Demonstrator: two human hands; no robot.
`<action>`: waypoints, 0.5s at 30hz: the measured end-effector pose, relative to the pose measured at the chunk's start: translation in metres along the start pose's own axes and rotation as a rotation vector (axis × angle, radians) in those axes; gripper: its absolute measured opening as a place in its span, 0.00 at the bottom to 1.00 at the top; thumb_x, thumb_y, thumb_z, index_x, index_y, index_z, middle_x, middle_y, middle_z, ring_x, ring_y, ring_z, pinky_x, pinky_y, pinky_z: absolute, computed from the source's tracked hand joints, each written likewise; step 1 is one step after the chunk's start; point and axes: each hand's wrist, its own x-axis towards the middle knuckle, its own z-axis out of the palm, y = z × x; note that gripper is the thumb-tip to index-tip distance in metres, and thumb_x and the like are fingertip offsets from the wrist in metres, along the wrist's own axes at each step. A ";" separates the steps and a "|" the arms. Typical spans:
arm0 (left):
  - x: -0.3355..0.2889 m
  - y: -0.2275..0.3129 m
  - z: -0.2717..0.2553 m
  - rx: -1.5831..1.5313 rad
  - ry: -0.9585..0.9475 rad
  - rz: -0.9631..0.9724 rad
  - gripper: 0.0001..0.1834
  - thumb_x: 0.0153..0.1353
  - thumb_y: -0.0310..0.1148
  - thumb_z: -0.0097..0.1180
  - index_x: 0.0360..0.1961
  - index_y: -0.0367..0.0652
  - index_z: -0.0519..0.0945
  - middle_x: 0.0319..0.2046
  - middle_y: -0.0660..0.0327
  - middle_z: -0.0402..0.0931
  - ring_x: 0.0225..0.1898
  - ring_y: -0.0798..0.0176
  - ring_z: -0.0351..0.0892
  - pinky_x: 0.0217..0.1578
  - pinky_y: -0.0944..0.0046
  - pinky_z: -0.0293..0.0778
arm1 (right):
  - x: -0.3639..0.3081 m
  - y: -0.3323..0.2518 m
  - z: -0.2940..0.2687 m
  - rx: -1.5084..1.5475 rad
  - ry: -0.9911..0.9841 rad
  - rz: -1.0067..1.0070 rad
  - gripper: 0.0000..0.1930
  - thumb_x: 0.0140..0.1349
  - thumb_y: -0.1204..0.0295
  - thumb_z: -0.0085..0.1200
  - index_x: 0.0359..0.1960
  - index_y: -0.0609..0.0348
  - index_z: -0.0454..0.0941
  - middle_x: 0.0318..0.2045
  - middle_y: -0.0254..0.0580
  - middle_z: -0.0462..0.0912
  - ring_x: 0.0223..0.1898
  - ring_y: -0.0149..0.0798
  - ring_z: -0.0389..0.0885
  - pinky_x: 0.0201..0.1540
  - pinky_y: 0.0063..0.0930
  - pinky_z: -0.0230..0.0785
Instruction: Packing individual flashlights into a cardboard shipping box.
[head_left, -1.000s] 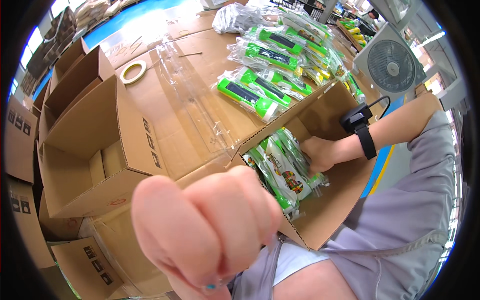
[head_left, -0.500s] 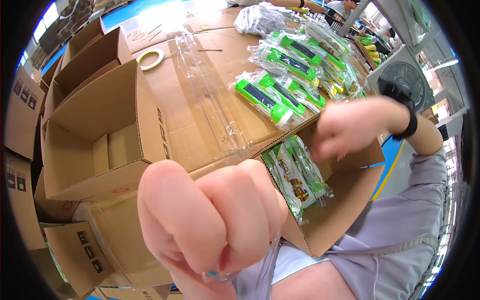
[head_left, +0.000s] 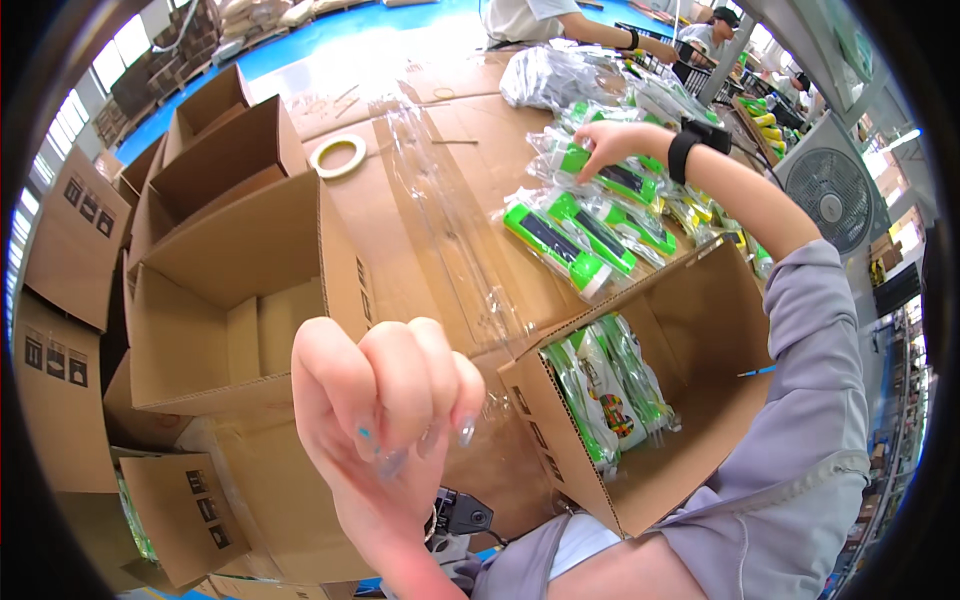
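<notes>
My left hand [head_left: 385, 400] is raised in the middle foreground, fingers curled in toward the palm, with nothing visible in them. My right hand [head_left: 622, 145] reaches out over a pile of clear-bagged green devices with dark panels [head_left: 625, 182]. Its thumb and forefinger are apart at the edge of one bag; the other fingers are partly hidden. In front of the pile, close to my body, stands an open cardboard box [head_left: 700, 300]. Inside it, bagged green-and-white packages [head_left: 605, 385] stand in a row along its left side.
Several open cardboard boxes [head_left: 225, 260] stand on the left. A tape roll [head_left: 338, 157] lies on the cardboard-covered table [head_left: 400, 230]. Crumpled clear plastic [head_left: 555, 75] sits behind the pile. A fan [head_left: 830, 190] stands at right. Co-workers [head_left: 540, 20] are at the far side.
My right hand has gone from above the open box out to the bagged devices on the table. My left hand has moved lower and farther from view, still curled. The view has shifted slightly.
</notes>
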 end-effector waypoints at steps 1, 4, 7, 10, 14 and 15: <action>-0.002 0.001 0.003 0.026 0.061 0.020 0.44 0.19 0.40 0.85 0.32 0.51 0.60 0.23 0.72 0.63 0.28 0.71 0.61 0.30 0.69 0.62 | 0.001 -0.002 0.000 0.047 0.003 0.038 0.46 0.36 0.50 0.73 0.56 0.65 0.68 0.42 0.48 0.79 0.44 0.42 0.76 0.47 0.29 0.68; -0.003 -0.001 0.008 0.054 0.136 0.036 0.47 0.17 0.43 0.85 0.34 0.51 0.59 0.24 0.73 0.62 0.28 0.72 0.59 0.30 0.70 0.59 | -0.007 0.012 0.017 0.203 0.221 -0.002 0.42 0.35 0.57 0.74 0.53 0.64 0.70 0.40 0.47 0.79 0.43 0.41 0.77 0.48 0.28 0.68; -0.004 0.001 0.002 0.118 0.111 0.019 0.48 0.17 0.48 0.84 0.34 0.52 0.59 0.25 0.73 0.60 0.28 0.72 0.58 0.31 0.71 0.58 | -0.030 -0.017 0.019 0.476 0.187 -0.087 0.39 0.34 0.64 0.72 0.53 0.62 0.70 0.40 0.44 0.80 0.44 0.37 0.77 0.49 0.26 0.68; -0.002 0.000 0.005 0.188 0.063 0.008 0.46 0.20 0.50 0.83 0.34 0.52 0.58 0.25 0.74 0.58 0.29 0.72 0.58 0.31 0.72 0.58 | -0.055 -0.037 0.021 0.656 0.335 -0.322 0.36 0.37 0.64 0.71 0.52 0.61 0.71 0.40 0.42 0.80 0.42 0.33 0.76 0.47 0.25 0.68; -0.002 0.001 0.008 0.226 0.177 0.041 0.48 0.18 0.51 0.83 0.34 0.50 0.58 0.24 0.72 0.59 0.27 0.73 0.57 0.28 0.71 0.58 | -0.103 -0.062 -0.018 0.949 0.679 -0.424 0.32 0.43 0.65 0.72 0.50 0.62 0.71 0.41 0.37 0.80 0.43 0.29 0.77 0.49 0.28 0.69; -0.002 0.001 0.009 0.224 0.168 0.040 0.48 0.18 0.51 0.83 0.34 0.50 0.58 0.24 0.72 0.59 0.27 0.73 0.57 0.28 0.71 0.58 | -0.117 -0.069 -0.026 1.141 0.705 -0.542 0.28 0.48 0.70 0.69 0.50 0.62 0.70 0.42 0.36 0.80 0.44 0.29 0.78 0.49 0.29 0.70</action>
